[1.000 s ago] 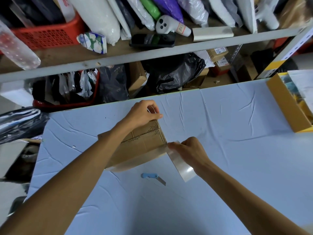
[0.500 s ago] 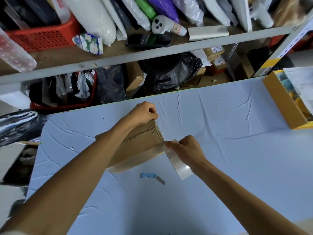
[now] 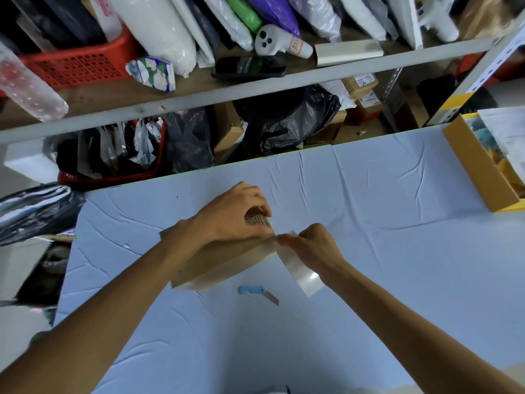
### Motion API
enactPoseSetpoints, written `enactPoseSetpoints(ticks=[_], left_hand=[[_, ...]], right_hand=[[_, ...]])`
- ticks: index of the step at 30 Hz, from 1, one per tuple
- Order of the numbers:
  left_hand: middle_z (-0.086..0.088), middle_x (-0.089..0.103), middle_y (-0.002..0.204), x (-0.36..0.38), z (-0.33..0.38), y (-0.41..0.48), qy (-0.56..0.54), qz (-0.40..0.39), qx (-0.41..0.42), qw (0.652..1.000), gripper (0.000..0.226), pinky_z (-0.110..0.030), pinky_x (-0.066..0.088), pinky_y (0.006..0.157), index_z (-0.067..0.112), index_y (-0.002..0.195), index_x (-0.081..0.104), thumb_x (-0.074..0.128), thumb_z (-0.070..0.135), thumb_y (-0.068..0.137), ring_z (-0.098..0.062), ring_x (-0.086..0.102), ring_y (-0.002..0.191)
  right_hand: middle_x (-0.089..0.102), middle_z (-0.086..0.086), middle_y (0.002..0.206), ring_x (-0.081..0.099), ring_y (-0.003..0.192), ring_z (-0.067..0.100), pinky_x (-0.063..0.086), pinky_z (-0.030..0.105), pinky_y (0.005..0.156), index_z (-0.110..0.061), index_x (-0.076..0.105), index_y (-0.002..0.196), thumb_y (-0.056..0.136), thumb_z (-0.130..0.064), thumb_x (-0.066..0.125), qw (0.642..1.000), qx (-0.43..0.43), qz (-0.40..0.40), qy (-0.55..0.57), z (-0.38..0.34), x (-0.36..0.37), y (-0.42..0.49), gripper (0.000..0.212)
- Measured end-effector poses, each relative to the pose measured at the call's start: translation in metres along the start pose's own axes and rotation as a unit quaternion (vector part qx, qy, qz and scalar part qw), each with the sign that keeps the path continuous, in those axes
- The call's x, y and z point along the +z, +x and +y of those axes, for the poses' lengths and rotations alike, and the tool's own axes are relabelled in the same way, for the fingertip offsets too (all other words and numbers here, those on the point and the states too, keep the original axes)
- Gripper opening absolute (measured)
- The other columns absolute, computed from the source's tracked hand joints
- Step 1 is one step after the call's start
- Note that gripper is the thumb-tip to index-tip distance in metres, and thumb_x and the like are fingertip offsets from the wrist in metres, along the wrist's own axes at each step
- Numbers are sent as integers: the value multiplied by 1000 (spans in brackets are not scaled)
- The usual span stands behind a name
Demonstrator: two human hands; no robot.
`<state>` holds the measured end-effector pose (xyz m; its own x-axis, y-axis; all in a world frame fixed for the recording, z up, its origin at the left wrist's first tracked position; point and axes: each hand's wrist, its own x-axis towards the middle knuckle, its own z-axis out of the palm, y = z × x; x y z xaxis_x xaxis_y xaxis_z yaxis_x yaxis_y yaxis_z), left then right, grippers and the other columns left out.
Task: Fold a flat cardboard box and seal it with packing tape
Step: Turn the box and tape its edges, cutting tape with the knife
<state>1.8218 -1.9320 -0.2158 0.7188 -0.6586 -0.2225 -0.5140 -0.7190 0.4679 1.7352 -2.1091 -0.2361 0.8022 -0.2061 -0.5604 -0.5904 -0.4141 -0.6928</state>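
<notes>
Your cardboard box [image 3: 224,263] looks light and fairly stiff, so it should slide on the desk [image 3: 397,251] if you push sideways without pinning it; thin corrugated board also dents if you squeeze the walls. Press down on the top panel or grip at the corners and edges, where the board is strongest. The clear packing tape [image 3: 298,270] is the fussy part: floppy, sticky on one face, and likely to fold onto itself or wrinkle if it goes slack, so keep it taut and handle it by the edges.

Your left hand [image 3: 235,217] is curled over the box's far right corner, fingers closed on the cardboard there. Your right hand [image 3: 309,245] is pinched shut on the tape just beside that corner, almost touching the left, with a loose strip hanging down toward you.

The box sits near the middle of the pale blue desk, a small brown carton already folded into shape, with a glossy band of tape along its near side. A blue utility knife [image 3: 257,292] lies on the desk just in front of it, blade out.
</notes>
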Motion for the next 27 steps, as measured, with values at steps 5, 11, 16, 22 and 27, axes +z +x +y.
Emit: enactPoseSetpoints(ticks=[5, 11, 16, 22, 27], left_hand=[[14, 43, 118, 9, 1, -8, 89, 5, 42, 995, 59, -20, 37, 85, 34, 113, 52, 72, 59, 63, -7, 32, 117], [5, 51, 114, 9, -6, -5, 111, 86, 58, 988, 52, -25, 37, 83, 31, 111, 61, 67, 52, 64, -15, 40, 113], [8, 51, 112, 9, -11, -4, 109, 114, 45, 986, 44, -25, 36, 79, 32, 103, 63, 69, 51, 64, -15, 40, 112], [12, 51, 119, 8, -3, -1, 77, 78, 18, 994, 39, -35, 37, 92, 32, 108, 62, 65, 45, 71, -17, 32, 123], [15, 48, 124, 4, -5, 0, 73, 27, 2, 997, 37, -38, 30, 99, 35, 114, 59, 64, 39, 78, -16, 22, 131]], right_hand=[[19, -11, 33, 21, 36, 12, 18, 23, 41, -17, 28, 48, 65, -41, 75, 1000, -3, -4, 17, -1, -2, 0, 56], [47, 8, 59, 44, 54, 20, 31, 30, 53, 7, 59, 70, 76, -33, 67, 996, -66, -17, 61, 1, -10, -3, 41], [44, 10, 61, 43, 56, 21, 29, 29, 54, 7, 53, 67, 73, -37, 70, 996, -60, -56, 29, 5, -14, 7, 47], [43, 3, 62, 40, 53, 19, 28, 29, 50, -9, 43, 63, 73, -57, 70, 997, 45, -2, -59, 21, -6, 9, 55], [63, 12, 79, 63, 75, 27, 40, 30, 57, -2, 65, 93, 76, -48, 67, 998, -15, 36, -49, 17, -12, 1, 49]])
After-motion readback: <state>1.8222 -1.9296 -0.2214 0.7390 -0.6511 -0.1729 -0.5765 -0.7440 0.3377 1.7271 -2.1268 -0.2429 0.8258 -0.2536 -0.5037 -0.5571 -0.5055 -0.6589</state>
